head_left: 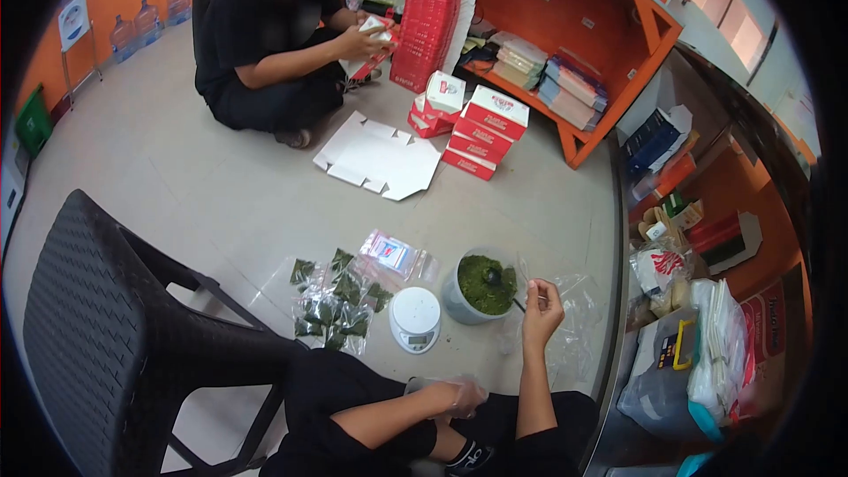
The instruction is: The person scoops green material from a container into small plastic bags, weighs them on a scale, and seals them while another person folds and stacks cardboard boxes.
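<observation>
My right hand (543, 305) is raised beside the tub (477, 305) of green powdery material, fingers curled and thumb bent in; anything pinched between them is too small to tell. A dark spoon (493, 276) rests in the green material, its handle over the rim near this hand. Low over my lap is my left hand (468, 396), wrapped in or touching clear plastic, its fingers blurred. Left of the tub stands a white digital scale (415, 318). Further left lie small clear bags of green material (334, 305) and a packet of plastic bags (389, 252).
Another person (265, 44) sits at the back, holding a red and white box. Near them are stacked red boxes (430, 26), a flat white carton (380, 155) and an orange shelf (574, 146). A black chair (97, 327) stands left; a storage bin (654, 380) is at right.
</observation>
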The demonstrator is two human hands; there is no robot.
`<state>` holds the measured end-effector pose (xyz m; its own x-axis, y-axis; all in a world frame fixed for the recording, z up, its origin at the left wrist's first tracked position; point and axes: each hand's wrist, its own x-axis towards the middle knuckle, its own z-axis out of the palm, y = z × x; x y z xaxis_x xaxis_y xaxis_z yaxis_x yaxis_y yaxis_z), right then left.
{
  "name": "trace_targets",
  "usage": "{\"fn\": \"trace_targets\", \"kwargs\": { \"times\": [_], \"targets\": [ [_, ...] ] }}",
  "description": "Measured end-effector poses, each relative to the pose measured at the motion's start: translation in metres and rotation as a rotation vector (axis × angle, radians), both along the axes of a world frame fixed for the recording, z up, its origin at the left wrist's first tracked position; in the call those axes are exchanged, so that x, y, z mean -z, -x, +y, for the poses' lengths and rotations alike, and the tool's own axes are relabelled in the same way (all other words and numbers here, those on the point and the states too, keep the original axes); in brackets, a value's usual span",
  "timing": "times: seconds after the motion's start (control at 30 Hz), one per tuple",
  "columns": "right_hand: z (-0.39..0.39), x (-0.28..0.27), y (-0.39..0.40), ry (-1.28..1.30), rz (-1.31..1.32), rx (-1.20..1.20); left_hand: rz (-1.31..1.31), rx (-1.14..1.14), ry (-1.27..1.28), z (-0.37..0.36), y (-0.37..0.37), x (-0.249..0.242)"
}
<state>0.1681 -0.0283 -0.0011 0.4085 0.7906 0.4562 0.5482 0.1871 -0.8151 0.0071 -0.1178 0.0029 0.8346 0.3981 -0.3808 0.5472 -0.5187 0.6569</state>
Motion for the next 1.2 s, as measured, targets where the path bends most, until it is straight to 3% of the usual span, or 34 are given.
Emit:
{"fn": "trace_targets", "kwargs": {
  "times": [0.03,0.07,0.13,0.17,0.23,0.27,0.33,0.43,0.57,0.63,0.73,0.87,0.93,1.07,1.13,1.2],
  "targets": [
    [-0.007,-0.004,0.003,-0.072,-0.087,0.006,0.000,0.153,-0.008,-0.001,0.000,-0.004],
    [-0.014,-0.004,0.005,-0.056,-0.083,0.002,0.002,0.149,0.009,-0.002,0.002,-0.006],
    [-0.031,-0.002,0.006,0.035,0.284,-0.115,-0.260,0.132,-0.046,-0.004,0.008,-0.014],
    [-0.041,-0.002,0.008,0.084,0.377,-0.193,-0.259,0.135,-0.037,-0.003,0.012,-0.023],
    [-0.056,0.014,0.010,0.211,0.403,-0.247,-0.389,0.399,0.437,0.001,0.018,-0.050],
    [-0.062,0.023,0.013,0.335,0.429,-0.306,-0.394,0.395,0.442,-0.002,0.017,-0.046],
    [-0.069,0.043,0.033,0.492,0.477,-0.396,-0.312,0.535,0.863,-0.015,0.011,-0.032],
    [-0.068,0.061,0.063,0.476,0.461,-0.474,-0.325,0.634,1.036,-0.021,0.005,-0.015],
    [-0.061,0.073,0.091,0.417,0.720,-0.411,-0.218,0.631,0.967,-0.017,-0.001,-0.007],
    [-0.063,0.100,0.092,0.495,0.972,-0.346,-0.211,0.553,0.930,-0.013,0.002,-0.011],
    [-0.079,0.153,0.081,0.669,1.047,-0.203,-0.196,0.583,0.882,-0.010,0.002,-0.015],
    [-0.115,0.164,0.063,0.761,1.020,-0.096,-0.138,0.669,1.053,-0.015,-0.014,0.005],
    [-0.127,0.164,0.055,0.757,1.001,-0.147,0.031,0.756,1.043,-0.016,-0.027,0.010],
    [-0.132,0.162,0.048,0.805,1.028,-0.087,0.056,0.934,1.099,-0.031,-0.052,0.050],
    [-0.130,0.162,0.049,0.801,1.039,-0.081,-0.038,1.030,1.245,-0.036,-0.053,0.056],
    [-0.129,0.161,0.049,0.813,1.027,-0.086,0.008,0.924,1.133,-0.034,-0.043,0.037]
  ]
}}
